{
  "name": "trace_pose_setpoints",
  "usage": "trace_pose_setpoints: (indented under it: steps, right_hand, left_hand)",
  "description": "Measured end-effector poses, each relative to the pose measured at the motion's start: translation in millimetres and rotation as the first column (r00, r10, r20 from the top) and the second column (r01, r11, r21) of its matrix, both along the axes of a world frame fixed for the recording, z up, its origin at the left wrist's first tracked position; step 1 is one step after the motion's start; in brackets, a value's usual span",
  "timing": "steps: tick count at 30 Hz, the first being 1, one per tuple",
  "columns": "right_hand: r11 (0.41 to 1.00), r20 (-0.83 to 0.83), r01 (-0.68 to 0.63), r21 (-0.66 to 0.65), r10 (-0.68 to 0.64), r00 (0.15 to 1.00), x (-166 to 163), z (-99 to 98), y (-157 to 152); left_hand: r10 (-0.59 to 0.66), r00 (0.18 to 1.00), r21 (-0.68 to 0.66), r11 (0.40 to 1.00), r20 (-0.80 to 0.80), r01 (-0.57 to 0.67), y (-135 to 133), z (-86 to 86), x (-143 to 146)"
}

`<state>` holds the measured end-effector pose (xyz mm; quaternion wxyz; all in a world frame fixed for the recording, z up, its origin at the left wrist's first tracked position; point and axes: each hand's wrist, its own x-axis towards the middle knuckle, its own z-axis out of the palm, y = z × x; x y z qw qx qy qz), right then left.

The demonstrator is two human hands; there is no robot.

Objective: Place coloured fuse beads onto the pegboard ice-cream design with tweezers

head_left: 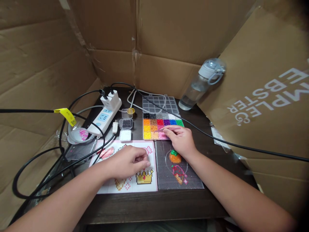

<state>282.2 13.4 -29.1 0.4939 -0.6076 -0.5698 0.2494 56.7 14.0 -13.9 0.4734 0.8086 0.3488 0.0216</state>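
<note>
Pinched in my right hand [181,139] is a pair of pink tweezers [172,129], its tips over the light-coloured beads in the front rows of the bead box [163,125]. Whether a bead sits between the tips is too small to tell. My left hand [132,161] rests with curled fingers on the pattern sheet [149,190], beside a printed crown [144,177]; nothing shows in it. A clear pegboard [166,180] lies right of the sheet, partly under my right forearm. On it are an orange fruit figure [175,157] and a red, pink and brown bead figure [179,174].
Small boxes of black beads [126,124] and white beads [125,135] stand behind the sheet. A power strip [105,117] and looping black cables [65,129] occupy the left. One cable crosses above the bead box toward the right. A water bottle [200,85] stands at the back right, near cardboard walls [164,38].
</note>
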Motion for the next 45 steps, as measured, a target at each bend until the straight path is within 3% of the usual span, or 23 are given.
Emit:
trace_pose_setpoints:
  steps: [45]
  right_hand:
    - [1.000,-0.016,0.012,-0.007,-0.012,1.000,-0.1,3.0,0.2]
  left_hand:
    - [0.000,1.000,0.006,1.000,0.001,0.000,-0.2,-2.3,-1.1]
